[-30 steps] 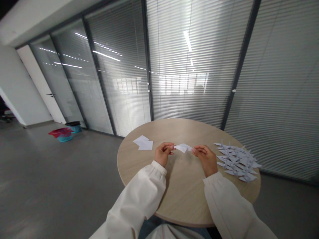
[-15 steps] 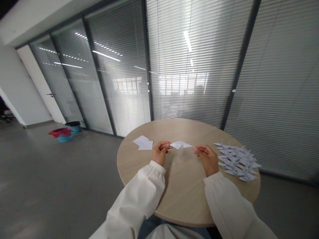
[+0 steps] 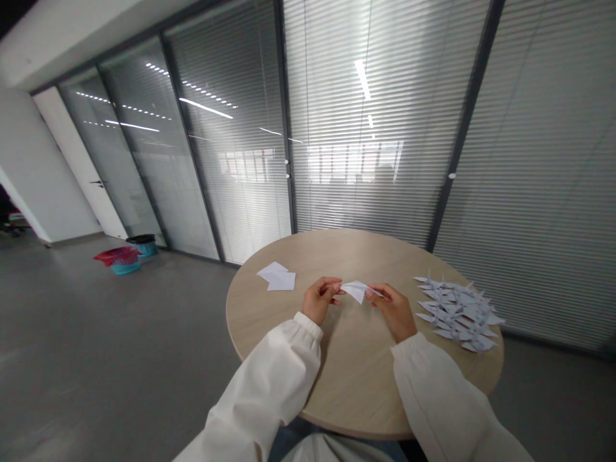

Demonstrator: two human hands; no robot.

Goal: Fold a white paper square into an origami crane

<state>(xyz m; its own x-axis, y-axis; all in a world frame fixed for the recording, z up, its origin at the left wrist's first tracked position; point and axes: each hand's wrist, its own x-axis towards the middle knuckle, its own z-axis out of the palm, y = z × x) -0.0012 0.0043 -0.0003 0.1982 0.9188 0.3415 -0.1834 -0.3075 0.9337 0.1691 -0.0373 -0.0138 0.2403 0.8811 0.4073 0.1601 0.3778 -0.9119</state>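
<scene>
A small white folded paper [image 3: 355,290] is held above the table between my two hands, one point of it hanging downward. My left hand [image 3: 323,299] pinches its left tip between thumb and fingers. On the other side, my right hand [image 3: 393,308] has thumb and fingers closed on the right part, and a thin tip sticks out past the fingers. To the right lies a cluster of several folded paper cranes [image 3: 457,311]. Flat white paper sheets [image 3: 282,281] overlap each other at the left of the table.
The round wooden table [image 3: 351,385] has a light top. Behind it runs a glass partition with blinds [image 3: 366,115]. On the floor at left are a blue bin with a red liner [image 3: 122,260] and another with a black liner [image 3: 144,245].
My right hand has moved left and taken hold of the folded paper's right side. My left hand has shifted slightly right, and the paper is now tilted with a point downward.
</scene>
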